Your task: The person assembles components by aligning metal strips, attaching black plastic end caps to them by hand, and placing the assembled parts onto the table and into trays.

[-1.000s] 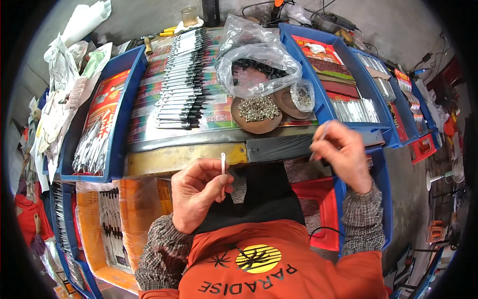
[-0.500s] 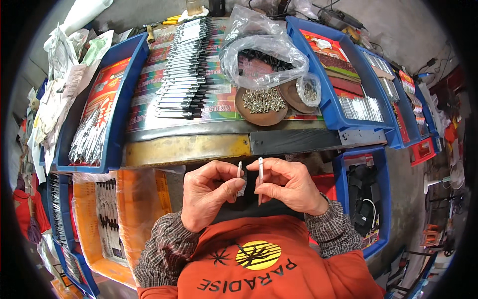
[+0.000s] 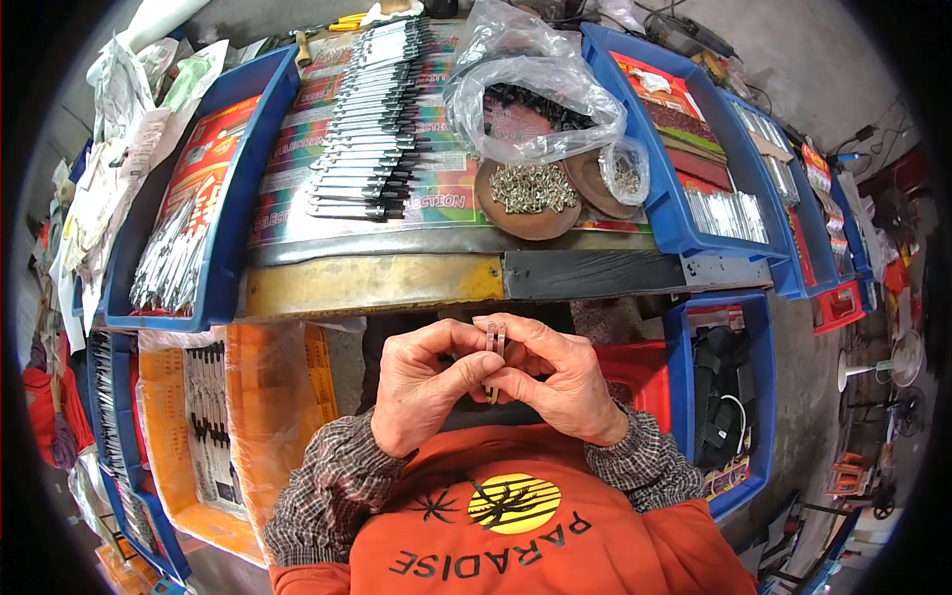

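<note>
In front of my chest, below the bench edge, my left hand [image 3: 421, 387] and my right hand [image 3: 563, 385] meet at the fingertips. Each pinches a slim metal strip, and the two metal strips [image 3: 496, 339] stand upright side by side between the fingers. Most of their length is hidden behind my thumbs, so I cannot tell whether they are joined. On the bench beyond lies a long row of slim metal pieces with black ends [image 3: 362, 129]. Right of it, a round brown dish [image 3: 531, 226] holds a heap of small brassy metal parts.
A clear plastic bag [image 3: 540, 144] with black parts lies behind the dish. Blue trays of metal strips flank the bench, one at the left [image 3: 230, 260] and one at the right [image 3: 659, 213]. An orange crate [image 3: 248, 416] and a lower blue tray [image 3: 679, 347] stand below the bench edge.
Both hands have come together, bringing the two separate strips side by side. The bench looks slightly shifted in the picture.
</note>
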Motion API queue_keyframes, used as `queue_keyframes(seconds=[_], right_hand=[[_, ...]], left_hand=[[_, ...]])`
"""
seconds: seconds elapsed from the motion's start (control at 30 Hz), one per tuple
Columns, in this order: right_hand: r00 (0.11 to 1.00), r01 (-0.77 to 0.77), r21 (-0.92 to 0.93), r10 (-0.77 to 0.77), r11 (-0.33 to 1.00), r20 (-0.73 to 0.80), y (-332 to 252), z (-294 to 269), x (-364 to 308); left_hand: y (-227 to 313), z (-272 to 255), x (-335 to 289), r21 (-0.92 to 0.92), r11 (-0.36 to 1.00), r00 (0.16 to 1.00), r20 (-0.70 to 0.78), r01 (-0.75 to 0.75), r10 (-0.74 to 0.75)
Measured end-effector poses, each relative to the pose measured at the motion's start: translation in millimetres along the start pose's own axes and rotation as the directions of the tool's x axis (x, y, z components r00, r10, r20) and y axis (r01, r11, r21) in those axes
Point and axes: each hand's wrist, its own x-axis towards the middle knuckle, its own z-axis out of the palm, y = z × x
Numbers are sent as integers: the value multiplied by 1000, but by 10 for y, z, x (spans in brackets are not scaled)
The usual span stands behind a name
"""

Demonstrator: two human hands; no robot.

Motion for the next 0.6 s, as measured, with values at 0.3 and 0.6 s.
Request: queue_keyframes(seconds=[0.3, 0.6], right_hand=[[1000, -24, -43, 24, 999, -11, 0, 12, -24], [997, -68, -13, 67, 998, -24, 13, 33, -47]], left_hand=[[-68, -9, -15, 1, 1000, 1000, 18, -9, 9], [-117, -33, -7, -64, 998, 999, 31, 13, -12]])
